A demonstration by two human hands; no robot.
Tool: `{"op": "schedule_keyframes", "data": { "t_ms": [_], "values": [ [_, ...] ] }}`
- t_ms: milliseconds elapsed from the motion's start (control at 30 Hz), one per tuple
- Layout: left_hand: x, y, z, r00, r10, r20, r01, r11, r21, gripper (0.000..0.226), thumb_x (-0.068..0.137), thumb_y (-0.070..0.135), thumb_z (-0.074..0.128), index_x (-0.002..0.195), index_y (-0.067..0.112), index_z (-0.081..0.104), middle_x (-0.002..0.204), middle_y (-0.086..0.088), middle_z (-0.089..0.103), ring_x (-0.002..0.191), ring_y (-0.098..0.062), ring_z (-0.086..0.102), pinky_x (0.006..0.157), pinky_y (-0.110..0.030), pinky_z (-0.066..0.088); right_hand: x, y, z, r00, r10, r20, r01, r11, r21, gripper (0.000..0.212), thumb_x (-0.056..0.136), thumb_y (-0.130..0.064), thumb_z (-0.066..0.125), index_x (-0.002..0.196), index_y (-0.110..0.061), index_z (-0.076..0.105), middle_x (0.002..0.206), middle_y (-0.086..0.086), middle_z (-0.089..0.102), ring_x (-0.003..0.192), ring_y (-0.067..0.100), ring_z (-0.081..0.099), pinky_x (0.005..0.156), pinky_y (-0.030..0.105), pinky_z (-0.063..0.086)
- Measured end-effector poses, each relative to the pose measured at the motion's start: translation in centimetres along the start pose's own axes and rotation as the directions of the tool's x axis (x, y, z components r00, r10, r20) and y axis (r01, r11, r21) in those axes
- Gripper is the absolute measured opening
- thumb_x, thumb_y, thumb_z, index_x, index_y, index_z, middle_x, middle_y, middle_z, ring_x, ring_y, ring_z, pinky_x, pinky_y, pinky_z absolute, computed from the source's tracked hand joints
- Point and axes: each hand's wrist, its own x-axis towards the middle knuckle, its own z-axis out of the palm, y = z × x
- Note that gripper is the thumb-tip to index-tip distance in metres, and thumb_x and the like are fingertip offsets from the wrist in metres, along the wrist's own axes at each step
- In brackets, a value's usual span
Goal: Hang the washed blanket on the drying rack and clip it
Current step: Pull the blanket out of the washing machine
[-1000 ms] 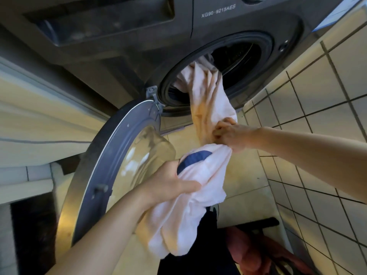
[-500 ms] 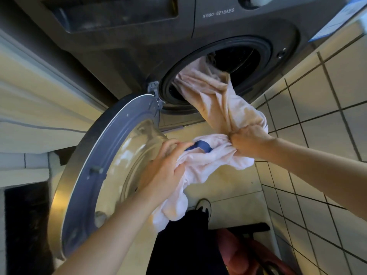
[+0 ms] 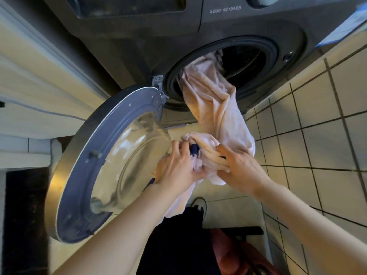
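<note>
Right hand (image 3: 238, 169) slid in beside left hand (image 3: 176, 167) | both grip pale-pink fabric blanket (image 3: 214, 108) bunched between them | prob to stop dragging

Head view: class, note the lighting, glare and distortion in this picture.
Head view: warm yellowish light on the tiled wall; bright glare patches on the door glass; the wide-angle lens tilts and bends the washing machine edges; the blanket is fairly sharp.

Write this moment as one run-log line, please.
stage: unloading | blanket: partly out of drum | left hand: grips blanket | right hand: grips blanket | door: open | drying rack: not in view
</note>
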Motion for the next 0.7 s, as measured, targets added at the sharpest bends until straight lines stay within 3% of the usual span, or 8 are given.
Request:
{"op": "schedule_keyframes", "data": {
  "t_ms": [67, 167, 233, 367, 467, 567, 633, 700],
  "values": [
    [-0.5, 0.2, 0.0, 0.987, 0.071, -0.147, -0.079, 0.996, -0.051, 0.11, 0.053, 0.07, 0.065, 0.14, 0.016, 0.027, 0.12, -0.009, 0.047, 0.075, -0.027, 0.061, 0.047, -0.033, 0.049, -0.1, 0.2, 0.7, 0.996, -0.076, -0.039, 0.073, 0.995, -0.075, 0.041, 0.076, -0.016, 0.061, 0.116, -0.021, 0.052, 0.094, -0.001, 0.056, 0.085, 0.025, 0.057, 0.08, 0.036, 0.04],
    [-1.3, 0.4, -0.6, 0.966, 0.211, -0.151, -0.192, 0.973, 0.131, 0.121, 0.054, 0.065, 0.077, 0.149, 0.034, 0.008, 0.153, -0.013, 0.027, 0.08, -0.027, 0.065, 0.054, -0.034, 0.054, 0.2, -0.3, 1.3, 0.971, -0.211, -0.111, 0.2, 0.975, -0.098, 0.029, 0.072, -0.011, 0.066, 0.1, -0.019, 0.06, 0.093, -0.004, 0.054, 0.083, 0.017, 0.056, 0.083, 0.039, 0.042],
    [-1.2, 0.4, -0.8, 0.949, 0.271, -0.16, -0.233, 0.947, 0.222, 0.104, 0.059, 0.07, 0.069, 0.147, 0.036, 0.025, 0.157, -0.007, 0.026, 0.07, -0.027, 0.065, 0.055, -0.034, 0.052, 0.2, -1.0, 1.3, 0.928, -0.327, -0.181, 0.323, 0.945, -0.051, 0.015, 0.073, -0.012, 0.065, 0.086, -0.015, 0.059, 0.083, -0.004, 0.056, 0.076, 0.012, 0.051, 0.083, 0.028, 0.043],
    [-1.0, -0.1, -1.4, 0.964, 0.249, -0.097, -0.227, 0.954, 0.195, 0.061, 0.065, 0.066, 0.06, 0.111, 0.027, 0.062, 0.126, 0.012, 0.059, 0.059, -0.026, 0.063, 0.056, -0.032, 0.047, -0.3, -2.8, 1.1, 0.911, -0.329, -0.248, 0.345, 0.938, 0.023, 0.026, 0.069, -0.002, 0.073, 0.085, -0.006, 0.053, 0.075, 0.001, 0.06, 0.076, 0.018, 0.05, 0.083, 0.0, 0.028],
    [-1.8, -0.1, -2.4, 0.982, 0.188, 0.025, -0.189, 0.962, 0.197, 0.032, 0.074, 0.044, 0.063, 0.105, 0.036, 0.062, 0.108, 0.016, 0.064, 0.067, -0.025, 0.066, 0.056, -0.027, 0.035, -0.3, -3.1, 0.7, 0.898, -0.38, -0.223, 0.401, 0.914, 0.056, 0.024, 0.075, -0.005, 0.074, 0.089, -0.006, 0.054, 0.083, 0.002, 0.06, 0.082, 0.019, 0.052, 0.085, 0.011, 0.036],
    [-2.9, -1.0, -2.9, 0.993, 0.117, 0.004, -0.116, 0.983, 0.143, 0.024, 0.07, 0.035, 0.06, 0.094, 0.033, 0.061, 0.088, 0.011, 0.066, 0.065, -0.023, 0.065, 0.052, -0.025, 0.03, 0.2, -2.0, -0.1, 0.892, -0.442, -0.089, 0.447, 0.893, 0.044, 0.056, 0.073, -0.032, 0.079, 0.119, -0.012, 0.053, 0.12, -0.001, 0.057, 0.115, 0.016, 0.05, 0.1, 0.028, 0.04],
    [-3.7, -1.3, -3.6, 0.991, 0.129, -0.026, -0.124, 0.984, 0.131, 0.025, 0.055, 0.031, 0.063, 0.079, 0.027, 0.062, 0.063, 0.006, 0.061, 0.047, -0.025, 0.059, 0.047, -0.022, 0.025, 1.0, -0.2, -0.3, 0.886, -0.461, 0.039, 0.462, 0.878, -0.126, 0.092, 0.067, -0.055, 0.076, 0.141, -0.02, 0.034, 0.145, -0.004, 0.038, 0.14, 0.016, 0.028, 0.116, 0.034, 0.022],
    [-4.4, -1.5, -4.1, 0.97, 0.205, -0.128, -0.186, 0.972, 0.143, 0.026, 0.048, 0.031, 0.062, 0.074, 0.026, 0.063, 0.054, 0.007, 0.056, 0.041, -0.023, 0.054, 0.046, -0.018, 0.02, 2.0, 1.8, -0.3, 0.889, -0.431, 0.155, 0.458, 0.832, -0.312, 0.116, 0.061, -0.066, 0.073, 0.151, -0.026, 0.01, 0.157, -0.005, 0.016, 0.147, 0.02, 0.004, 0.119, 0.042, 0.006]
  ]
}}
